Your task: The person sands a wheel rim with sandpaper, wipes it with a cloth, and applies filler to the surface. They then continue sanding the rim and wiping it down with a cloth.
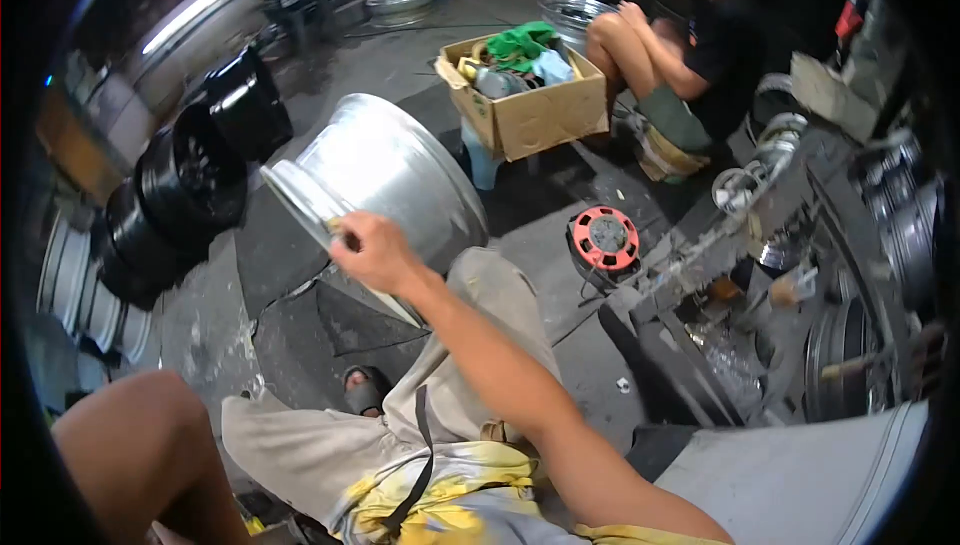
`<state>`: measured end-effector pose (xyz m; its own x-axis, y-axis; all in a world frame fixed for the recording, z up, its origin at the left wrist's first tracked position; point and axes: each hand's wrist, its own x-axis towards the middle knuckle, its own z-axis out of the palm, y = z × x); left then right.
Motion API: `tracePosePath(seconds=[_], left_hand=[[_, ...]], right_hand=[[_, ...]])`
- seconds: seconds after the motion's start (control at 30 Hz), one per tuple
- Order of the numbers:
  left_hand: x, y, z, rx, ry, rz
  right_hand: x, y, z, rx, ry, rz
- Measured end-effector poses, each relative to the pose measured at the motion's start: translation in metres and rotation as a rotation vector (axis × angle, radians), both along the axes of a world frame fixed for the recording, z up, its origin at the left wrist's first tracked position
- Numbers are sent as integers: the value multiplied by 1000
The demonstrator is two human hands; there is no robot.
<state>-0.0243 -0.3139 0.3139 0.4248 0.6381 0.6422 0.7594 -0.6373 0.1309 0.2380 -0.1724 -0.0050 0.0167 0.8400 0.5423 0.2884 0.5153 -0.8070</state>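
Note:
A silver wheel rim [385,160] stands tilted on the floor before my knees. At its near edge is my right hand [375,253], fingers curled in a pinch by the rim's lip. A small yellowish-brown bit shows at the fingertips, too small to name. On the left, my bent left arm [150,445] enters the view, but the left hand itself is out of sight. Under the rim lies a dark mat [365,320].
A cardboard box [550,115] of rags stands on a light-blue stool [482,155]. Beyond it sits another person [690,65]. A red cable reel [605,238] lies on the floor. Black rims [195,160] line the left; rims and metal parts [770,165] crowd the right.

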Motion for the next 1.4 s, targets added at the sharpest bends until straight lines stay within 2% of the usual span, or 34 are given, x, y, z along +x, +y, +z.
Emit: tracePosePath(seconds=[0.2, 0.27, 0.33, 0.37, 0.47, 0.53, 0.57, 0.63, 0.7, 0.83, 1.0, 1.07, 1.13, 1.2, 1.3, 1.33, 1.4], left_hand=[[44, 8, 45, 134, 38, -229], [59, 20, 59, 127, 17, -330], [66, 32, 56, 112, -32, -421], [68, 40, 47, 84, -72, -462], [69, 84, -12, -185, -260, -459], [64, 115, -85, -497, -383, -249], [52, 134, -128, -613, -218, -86], [46, 156, -206, -864, -192, 41], [48, 170, -260, -900, -348, 34], [60, 185, -291, -835, -416, 42], [44, 221, -296, -736, -444, 15], [29, 238, -294, -719, -459, 36], [20, 245, -293, -688, -540, 30], [13, 254, -290, -719, -502, 45], [10, 255, -284, -769, -486, 11], [7, 251, -283, -791, -518, -25], [5, 254, -282, -787, -460, 39]], right_hand=[[50, 10, -3, -37, -101, -72], [68, 18, 20, -210, -38, -82], [88, 47, 21, -96, -32, -233], [98, 57, 29, -117, -53, -308], [131, 104, 13, -143, -112, -511], [149, 122, -13, -204, -187, -614], [150, 125, -27, -197, -189, -615], [149, 123, -52, -250, 0, -657], [147, 118, -54, -250, -70, -698], [136, 105, -37, -281, -192, -757], [131, 83, -34, -334, -182, -663], [117, 64, -28, -410, -91, -584], [96, 45, -25, -461, 217, -391], [78, 41, -24, -398, 275, -344], [66, 38, 6, 59, -107, -580], [55, 34, 30, 110, -163, -560], [31, 40, 46, 165, -199, -386]])
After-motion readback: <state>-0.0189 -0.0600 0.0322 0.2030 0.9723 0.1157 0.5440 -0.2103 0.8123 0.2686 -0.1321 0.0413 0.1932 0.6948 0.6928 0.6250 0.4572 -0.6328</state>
